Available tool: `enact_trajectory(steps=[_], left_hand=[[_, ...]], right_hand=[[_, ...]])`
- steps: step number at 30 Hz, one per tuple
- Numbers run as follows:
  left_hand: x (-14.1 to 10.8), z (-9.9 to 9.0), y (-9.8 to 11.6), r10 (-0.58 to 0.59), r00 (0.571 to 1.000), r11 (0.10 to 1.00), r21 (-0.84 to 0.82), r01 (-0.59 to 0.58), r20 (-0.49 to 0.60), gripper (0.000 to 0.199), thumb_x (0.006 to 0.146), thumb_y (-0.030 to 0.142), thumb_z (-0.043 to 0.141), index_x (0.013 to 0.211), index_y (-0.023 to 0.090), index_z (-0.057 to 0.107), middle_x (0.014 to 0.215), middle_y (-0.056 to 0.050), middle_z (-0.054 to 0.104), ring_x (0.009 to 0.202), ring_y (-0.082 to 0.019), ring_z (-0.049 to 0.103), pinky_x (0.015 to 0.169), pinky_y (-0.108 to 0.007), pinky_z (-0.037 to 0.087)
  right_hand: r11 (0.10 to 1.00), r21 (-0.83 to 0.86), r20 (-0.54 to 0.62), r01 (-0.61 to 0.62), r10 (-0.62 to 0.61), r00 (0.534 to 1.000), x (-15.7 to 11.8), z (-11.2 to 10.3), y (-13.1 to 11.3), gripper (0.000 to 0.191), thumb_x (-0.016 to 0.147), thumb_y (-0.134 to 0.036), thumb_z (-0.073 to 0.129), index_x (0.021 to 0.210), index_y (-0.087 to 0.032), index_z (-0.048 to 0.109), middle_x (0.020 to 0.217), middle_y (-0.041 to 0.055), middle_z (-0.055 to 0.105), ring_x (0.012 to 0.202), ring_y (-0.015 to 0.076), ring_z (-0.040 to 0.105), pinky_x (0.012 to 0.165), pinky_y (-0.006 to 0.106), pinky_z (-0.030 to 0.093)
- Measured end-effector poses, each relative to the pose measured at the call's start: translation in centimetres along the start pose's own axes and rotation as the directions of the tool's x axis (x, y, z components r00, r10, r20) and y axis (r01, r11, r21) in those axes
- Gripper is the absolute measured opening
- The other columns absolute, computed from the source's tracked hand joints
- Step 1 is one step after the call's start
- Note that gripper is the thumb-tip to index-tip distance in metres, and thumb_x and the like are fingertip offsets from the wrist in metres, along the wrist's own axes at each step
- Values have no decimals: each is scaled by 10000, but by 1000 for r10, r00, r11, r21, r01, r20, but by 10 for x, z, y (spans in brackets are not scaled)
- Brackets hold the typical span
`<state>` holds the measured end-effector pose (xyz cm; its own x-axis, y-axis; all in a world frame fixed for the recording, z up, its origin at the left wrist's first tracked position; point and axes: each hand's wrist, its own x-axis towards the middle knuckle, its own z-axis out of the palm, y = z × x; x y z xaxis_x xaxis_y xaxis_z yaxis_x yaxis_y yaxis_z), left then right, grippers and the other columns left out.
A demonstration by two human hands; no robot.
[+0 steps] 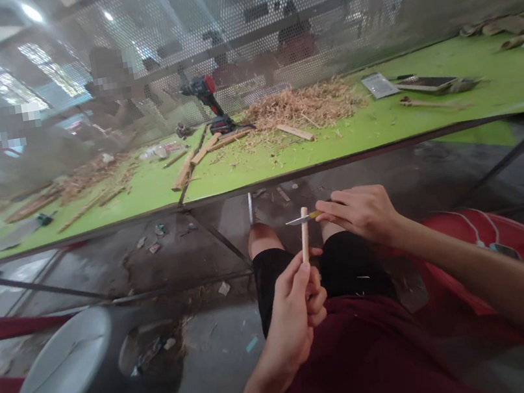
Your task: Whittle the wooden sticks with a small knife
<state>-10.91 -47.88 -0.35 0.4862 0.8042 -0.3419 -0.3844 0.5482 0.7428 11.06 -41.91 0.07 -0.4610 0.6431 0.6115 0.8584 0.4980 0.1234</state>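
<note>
Wooden stick [305, 241]: lower end hidden in closed left hand [300, 296]; right hand [365, 212] closed on knife [296, 221], handle part-hidden.

No text, label, brand, number or sign can be read on anything in view.

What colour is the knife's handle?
The knife has a yellow handle, seen in the head view.

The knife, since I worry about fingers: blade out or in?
Out: the blade shows bare beyond the yellow handle, across the wooden stick.
</note>
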Motion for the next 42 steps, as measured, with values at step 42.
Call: enact_trajectory(steps=[42], left_hand=[[-13, 0, -3, -34, 996, 999, 0, 34, 81, 297, 948, 378, 659, 1180, 197, 621, 654, 91, 271, 481, -26, 121, 416, -179, 58]], right_hand=[[974, -127, 81, -190, 201, 976, -3, -13, 34, 410, 1055, -508, 460, 1050, -285, 804, 754, 33, 720, 607, 155, 561, 542, 325, 270]])
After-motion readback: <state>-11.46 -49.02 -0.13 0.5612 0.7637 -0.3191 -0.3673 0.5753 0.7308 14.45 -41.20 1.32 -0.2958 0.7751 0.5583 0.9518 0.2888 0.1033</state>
